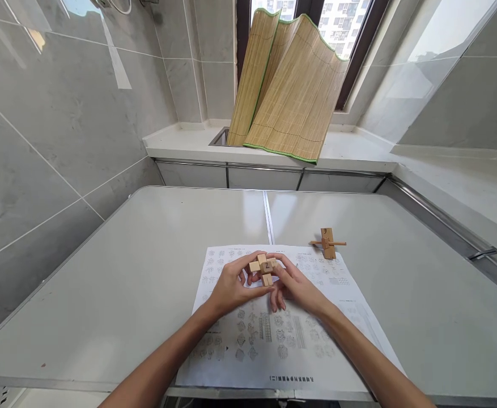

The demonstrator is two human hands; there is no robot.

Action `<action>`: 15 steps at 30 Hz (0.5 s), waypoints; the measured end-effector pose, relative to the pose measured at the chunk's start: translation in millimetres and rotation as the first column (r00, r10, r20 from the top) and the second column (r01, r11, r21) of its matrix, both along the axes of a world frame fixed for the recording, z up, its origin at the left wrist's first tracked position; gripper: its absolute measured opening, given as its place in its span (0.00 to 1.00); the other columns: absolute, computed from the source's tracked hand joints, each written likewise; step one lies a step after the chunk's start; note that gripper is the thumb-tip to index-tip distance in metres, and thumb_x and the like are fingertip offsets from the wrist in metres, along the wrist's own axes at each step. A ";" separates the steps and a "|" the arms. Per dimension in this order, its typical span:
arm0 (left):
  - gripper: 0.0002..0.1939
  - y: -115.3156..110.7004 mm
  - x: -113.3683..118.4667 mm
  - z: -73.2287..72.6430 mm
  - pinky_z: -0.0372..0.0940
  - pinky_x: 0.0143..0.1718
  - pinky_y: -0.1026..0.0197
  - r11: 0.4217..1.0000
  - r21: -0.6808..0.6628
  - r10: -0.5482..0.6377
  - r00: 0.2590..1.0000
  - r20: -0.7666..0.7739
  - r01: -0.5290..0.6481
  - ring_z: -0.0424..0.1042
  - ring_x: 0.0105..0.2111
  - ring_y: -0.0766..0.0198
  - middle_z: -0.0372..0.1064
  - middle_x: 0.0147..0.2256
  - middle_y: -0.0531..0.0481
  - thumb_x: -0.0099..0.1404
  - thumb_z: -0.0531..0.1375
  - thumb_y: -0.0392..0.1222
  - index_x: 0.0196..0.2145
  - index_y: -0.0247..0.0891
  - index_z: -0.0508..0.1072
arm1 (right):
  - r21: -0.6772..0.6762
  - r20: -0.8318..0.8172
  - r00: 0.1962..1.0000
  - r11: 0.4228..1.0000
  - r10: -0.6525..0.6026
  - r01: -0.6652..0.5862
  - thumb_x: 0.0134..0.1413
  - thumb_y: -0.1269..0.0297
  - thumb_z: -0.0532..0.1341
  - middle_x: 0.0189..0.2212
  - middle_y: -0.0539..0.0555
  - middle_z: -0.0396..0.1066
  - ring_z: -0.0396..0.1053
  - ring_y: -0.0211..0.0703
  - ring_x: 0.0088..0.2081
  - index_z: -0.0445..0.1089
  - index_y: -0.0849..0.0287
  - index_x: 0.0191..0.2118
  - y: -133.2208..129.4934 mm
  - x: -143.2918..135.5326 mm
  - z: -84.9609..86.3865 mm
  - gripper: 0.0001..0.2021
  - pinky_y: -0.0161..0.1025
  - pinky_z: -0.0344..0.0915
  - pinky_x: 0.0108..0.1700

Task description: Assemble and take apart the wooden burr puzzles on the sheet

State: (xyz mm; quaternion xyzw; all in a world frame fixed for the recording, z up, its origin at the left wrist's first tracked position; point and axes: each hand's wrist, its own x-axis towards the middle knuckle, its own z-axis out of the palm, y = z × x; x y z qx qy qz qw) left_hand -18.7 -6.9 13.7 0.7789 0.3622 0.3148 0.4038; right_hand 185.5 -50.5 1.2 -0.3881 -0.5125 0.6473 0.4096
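Between my two hands is a small wooden interlocking puzzle (266, 266) of crossed pale blocks, with a dark mark on its front face. My left hand (236, 286) grips it from the left, fingers behind and thumb along its lower edge. From the right, my right hand (293, 281) pinches it with thumb and index finger, while its other fingers curl below. Beneath both hands lies a large printed sheet (282, 357) covered in small diagrams. A second wooden puzzle (328, 243), browner and with a thin crossbar, rests at the sheet's upper right edge.
The white table (103, 289) has a seam strip (268, 215) at its far middle. Behind it, a folded bamboo mat (294, 90) leans on the window ledge (180, 146). A metal rail (435, 207) runs along the right, and tiled walls (73, 113) close in the sides.
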 end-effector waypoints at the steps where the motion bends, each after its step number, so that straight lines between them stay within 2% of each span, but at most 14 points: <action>1: 0.34 0.4 -0.3 0.8 0.64 0.30 0.64 0.999 -0.035 0.017 1.000 0.007 -0.016 0.64 0.28 0.67 0.76 0.38 0.52 0.59 0.72 0.51 0.62 0.44 0.73 | 0.009 0.018 1.000 1.000 -0.023 0.023 0.67 0.36 0.56 0.25 0.49 0.76 0.77 0.45 0.22 0.57 0.53 0.60 -0.1 -0.7 -0.6 0.29 0.35 0.65 0.22; 4: 0.36 0.8 -1.0 4.4 0.65 0.31 0.63 0.993 -0.112 0.043 0.999 0.009 -0.041 0.64 0.28 0.67 0.76 0.38 0.52 0.58 0.73 0.52 0.62 0.44 0.73 | 0.110 0.121 0.983 0.986 -0.136 0.123 0.69 0.39 0.54 0.22 0.47 0.74 0.72 0.41 0.19 0.63 0.53 0.54 -0.5 -2.4 -3.5 0.23 0.35 0.63 0.23; 6: 0.35 -0.1 -1.3 7.2 0.66 0.32 0.63 0.992 -0.122 0.032 0.999 0.016 -0.030 0.64 0.28 0.68 0.77 0.42 0.51 0.56 0.73 0.50 0.61 0.45 0.74 | 0.174 0.177 0.963 0.970 -0.201 0.171 0.70 0.40 0.55 0.21 0.47 0.73 0.69 0.40 0.19 0.67 0.54 0.46 -0.4 -2.3 -5.2 0.20 0.35 0.62 0.24; 9: 0.33 -2.4 -1.4 10.1 0.65 0.31 0.64 0.994 -0.111 -0.014 0.999 0.036 0.018 0.66 0.30 0.67 0.76 0.45 0.50 0.57 0.73 0.48 0.60 0.46 0.74 | 0.204 0.202 0.957 0.965 -0.208 0.167 0.70 0.42 0.56 0.21 0.48 0.71 0.67 0.40 0.22 0.67 0.53 0.37 0.9 0.6 -5.9 0.20 0.37 0.63 0.28; 12: 0.33 -4.3 -1.0 10.2 0.64 0.31 0.64 0.994 -0.099 -0.050 0.998 0.041 0.054 0.66 0.30 0.67 0.74 0.44 0.51 0.58 0.72 0.48 0.61 0.47 0.73 | 0.253 0.218 0.947 0.951 -0.238 0.180 0.69 0.45 0.58 0.26 0.49 0.70 0.64 0.40 0.25 0.67 0.55 0.30 2.9 4.7 -5.6 0.20 0.39 0.62 0.32; 15: 0.34 -4.9 -0.9 9.5 0.64 0.31 0.64 0.994 -0.072 -0.075 0.997 0.028 0.077 0.65 0.30 0.67 0.73 0.42 0.51 0.58 0.72 0.48 0.62 0.47 0.72 | 0.216 0.207 0.958 0.964 -0.197 0.152 0.69 0.47 0.57 0.22 0.48 0.65 0.61 0.39 0.24 0.65 0.55 0.26 4.2 7.8 -7.3 0.22 0.39 0.58 0.32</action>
